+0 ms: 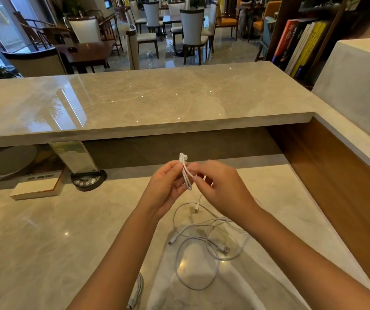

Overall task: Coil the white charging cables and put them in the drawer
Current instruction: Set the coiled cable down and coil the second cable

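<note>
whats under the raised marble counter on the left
Under the raised counter sit a pale round plate-like object, a white book, a leaning card and a black button unit. Deeper in, the overhang's shadow hides everything.

- Left hand (168,186) and right hand (222,186) pinch a folded white cable (185,173) between them, above the marble desk (45,242).
- More loose white cables (201,242) lie tangled on the desk beneath the forearms.
- Another cable (137,289) lies beside the left forearm.
- A book (37,186) and a black button panel (88,180) sit at left under the raised counter (146,101).
</note>
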### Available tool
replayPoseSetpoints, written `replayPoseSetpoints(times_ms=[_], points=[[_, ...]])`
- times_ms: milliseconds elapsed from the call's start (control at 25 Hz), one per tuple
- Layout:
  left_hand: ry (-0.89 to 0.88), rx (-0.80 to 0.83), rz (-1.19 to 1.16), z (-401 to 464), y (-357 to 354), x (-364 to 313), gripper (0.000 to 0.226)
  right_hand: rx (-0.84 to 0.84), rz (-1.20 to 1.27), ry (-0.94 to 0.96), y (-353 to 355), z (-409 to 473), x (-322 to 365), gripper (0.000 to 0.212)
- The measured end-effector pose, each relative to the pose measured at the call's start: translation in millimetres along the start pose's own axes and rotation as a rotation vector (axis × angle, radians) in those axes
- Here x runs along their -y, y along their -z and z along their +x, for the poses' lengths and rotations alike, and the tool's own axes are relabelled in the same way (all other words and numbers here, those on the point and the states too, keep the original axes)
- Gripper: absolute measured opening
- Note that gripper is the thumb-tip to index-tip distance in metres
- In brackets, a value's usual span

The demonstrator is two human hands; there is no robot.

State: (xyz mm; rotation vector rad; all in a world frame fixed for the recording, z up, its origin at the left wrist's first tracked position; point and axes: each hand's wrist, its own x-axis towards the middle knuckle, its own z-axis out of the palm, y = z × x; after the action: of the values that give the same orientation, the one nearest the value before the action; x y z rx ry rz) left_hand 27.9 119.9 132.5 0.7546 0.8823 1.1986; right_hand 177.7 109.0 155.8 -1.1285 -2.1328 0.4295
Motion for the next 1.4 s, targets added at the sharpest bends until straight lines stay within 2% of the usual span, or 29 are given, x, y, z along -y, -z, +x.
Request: replayPoseSetpoints(times_ms=[160,240,320,440,640,760,840,920,1000,1120,1240,1400], points=[[0.026,-0.005,-0.006,-2.0,-0.3,-0.3,0.022,-0.115,-0.167,0.097,-19.8,-11.4,-9.9,0.027],[0.016,-0.018,-0.039,-1.6,0.0,-0.9,0.023,-0.079,-0.133,0.081,-24.6,-14.5,-9.3,0.03],[-0.017,-0.008,-0.166,1.2,3.9,-5.0,0.023,0.01,0.09,-0.073,-22.2,-17.3,-9.1,0.027],[-0.062,0.003,-0.339,5.1,15.3,-13.4,0.017,0.231,0.412,-0.293,-10.4,-22.0,-24.0,0.009],[-0.06,0.032,-0.49,2.5,20.0,-18.1,0.009,0.517,0.538,-0.393,21.9,-26.2,-53.9,0.021],[-0.003,0.141,-0.607,1.5,23.6,-18.0,0.017,0.615,0.502,-0.419,42.9,-20.0,-71.5,0.016],[0.08,0.309,-0.69,0.9,29.2,-16.4,0.014,0.644,0.414,-0.426,53.7,-11.7,-81.7,0.013],[0.133,0.424,-0.675,-2.2,30.3,-16.6,0.021,0.662,0.283,-0.447,60.9,-1.1,-88.6,0.011],[0.158,0.478,-0.551,-4.0,29.6,-17.4,0.02,0.634,0.109,-0.458,63.7,12.7,-90.2,0.019],[0.164,0.342,-0.213,-8.8,24.4,-13.4,0.013,0.439,-0.101,-0.414,61.6,36.4,-80.1,0.03],[0.169,0.222,-0.001,-10.4,17.8,-6.1,0.026,0.202,-0.148,-0.361,57.0,53.0,-61.2,0.026],[0.155,0.085,0.12,-11.6,10.3,-1.1,0.026,0.053,-0.084,-0.339,52.1,56.4,-37.7,0.012]])
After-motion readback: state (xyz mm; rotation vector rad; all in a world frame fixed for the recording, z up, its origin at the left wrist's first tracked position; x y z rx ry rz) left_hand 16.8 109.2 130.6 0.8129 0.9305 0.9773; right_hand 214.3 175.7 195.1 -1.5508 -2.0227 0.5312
